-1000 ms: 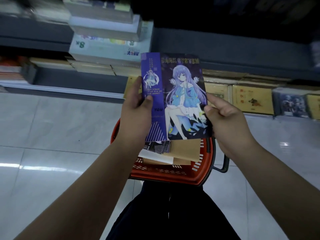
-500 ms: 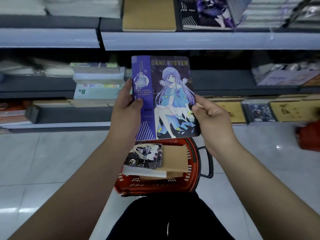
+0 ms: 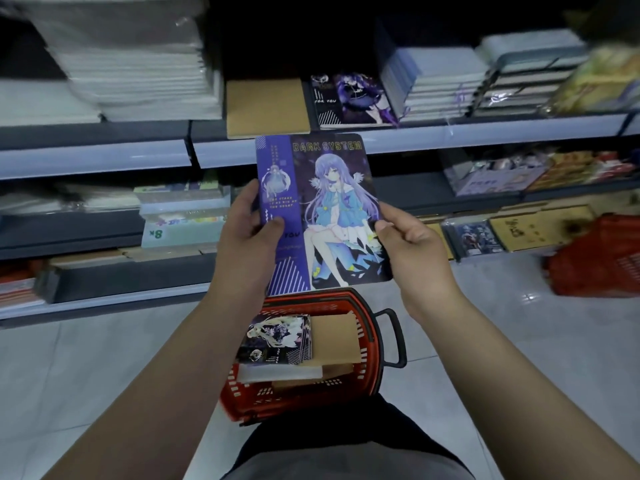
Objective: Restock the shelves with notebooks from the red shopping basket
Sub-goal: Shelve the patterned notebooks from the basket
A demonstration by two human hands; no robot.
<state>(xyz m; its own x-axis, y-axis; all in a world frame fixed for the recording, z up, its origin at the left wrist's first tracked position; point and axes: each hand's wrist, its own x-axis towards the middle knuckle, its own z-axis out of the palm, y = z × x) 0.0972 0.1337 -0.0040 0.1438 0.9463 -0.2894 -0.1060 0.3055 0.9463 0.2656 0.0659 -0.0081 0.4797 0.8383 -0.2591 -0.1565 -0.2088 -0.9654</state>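
I hold a purple "Dark System" notebook upright in front of the shelves. My left hand grips its left edge with the thumb on the cover, and my right hand pinches its right edge. Below it on the floor stands the red shopping basket, holding a dark illustrated notebook, a brown-covered one and a white one. On the upper shelf a matching dark notebook lies next to a brown notebook.
Stacks of white and grey notebooks fill the upper shelf on both sides. Lower shelves hold yellow and picture-covered items. A second red basket sits on the floor at the right. White tiled floor surrounds me.
The view has tilted upward, bringing the upper shelf into sight. The notebook has risen toward the shelves while both hands keep their hold; the basket now lies lower in view.
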